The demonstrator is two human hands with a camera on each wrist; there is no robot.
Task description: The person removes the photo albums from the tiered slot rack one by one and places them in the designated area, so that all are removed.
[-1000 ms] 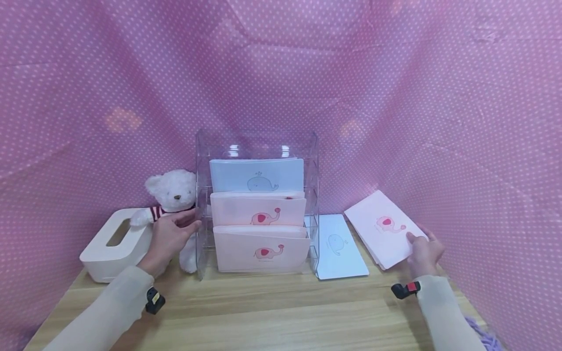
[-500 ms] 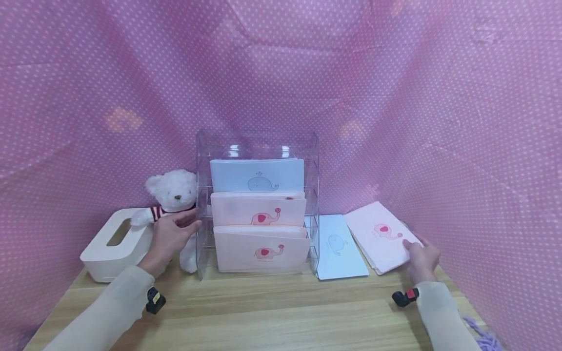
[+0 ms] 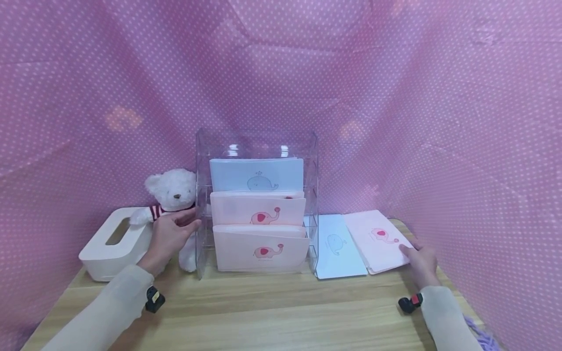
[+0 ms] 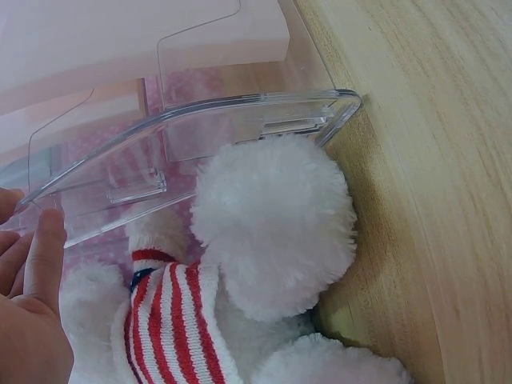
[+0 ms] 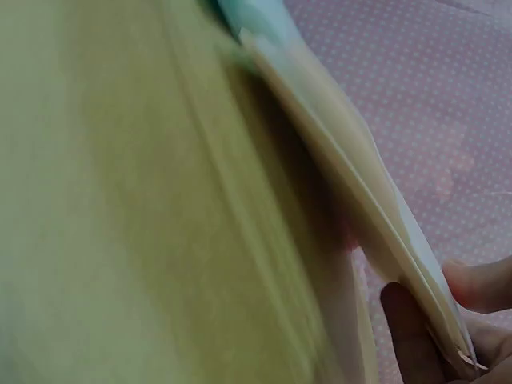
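Note:
In the head view a clear acrylic file rack [image 3: 313,146] stands mid-table, holding blue booklets [image 3: 256,168] with a whale drawing at the top and pink booklets [image 3: 261,256] with elephants in the two tiers below. The rack's left side panel [image 4: 256,104] is held at its edge by my left hand [image 3: 169,239], thumb and fingers meeting there. On the right, my right hand [image 3: 423,263] pinches the near corner of some loose pink booklets [image 3: 371,234]. The right wrist view shows several layers between thumb and fingers. The left edge of these lies against the flat blue booklet [image 3: 335,258].
A white plush bear [image 3: 173,187] in a striped shirt sits left of the rack, close to my left hand. Beside it is a white tissue box [image 3: 98,253]. Pink dotted cloth [image 3: 263,68] surrounds the wooden table [image 3: 281,312]. Purple yarn [image 3: 480,334] lies at bottom right.
My right hand has lowered the pink booklets and shifted them slightly left, beside the flat blue booklet. The left hand and the rack have stayed put.

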